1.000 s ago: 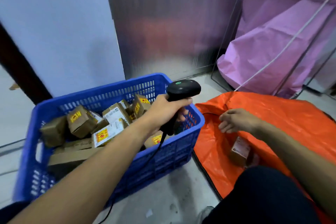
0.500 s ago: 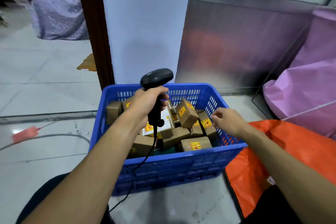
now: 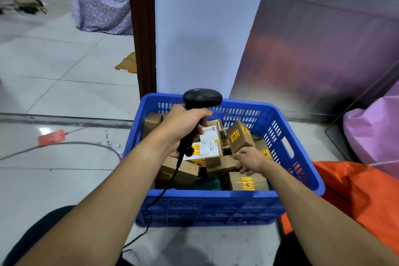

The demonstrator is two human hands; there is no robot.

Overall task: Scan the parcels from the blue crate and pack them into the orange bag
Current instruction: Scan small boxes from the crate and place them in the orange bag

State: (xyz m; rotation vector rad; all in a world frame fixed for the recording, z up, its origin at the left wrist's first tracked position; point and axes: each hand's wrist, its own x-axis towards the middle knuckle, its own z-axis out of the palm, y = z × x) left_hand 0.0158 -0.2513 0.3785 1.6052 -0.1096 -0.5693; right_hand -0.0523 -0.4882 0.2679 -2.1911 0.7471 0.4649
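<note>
Hands first: left hand [image 3: 183,123] is clenched round the handle of the black scanner [image 3: 201,98], which is held upright above the far-left part of the blue crate [image 3: 216,207]. The scanner's cable [image 3: 164,190] hangs over the crate's near wall to the floor [image 3: 64,93].

Right hand [image 3: 251,161] is inside the crate, thumb above and fingers curled at the right end of a plain brown parcel [image 3: 222,165] — a grasp on it, with the parcel lying among the others.

Crate stands on the floor and holds a loose heap of small cardboard parcels. One, a tilted parcel [image 3: 239,137] with a yellow-red sticker, sits just behind the right hand; a white-labelled parcel [image 3: 205,149] lies just below the scanner handle.

Orange bag [image 3: 356,196] lies on the floor at the crate's right side, against its corner — a pink sack [image 3: 375,136] is behind it. No parcel shows in the visible part of the orange bag.
</note>
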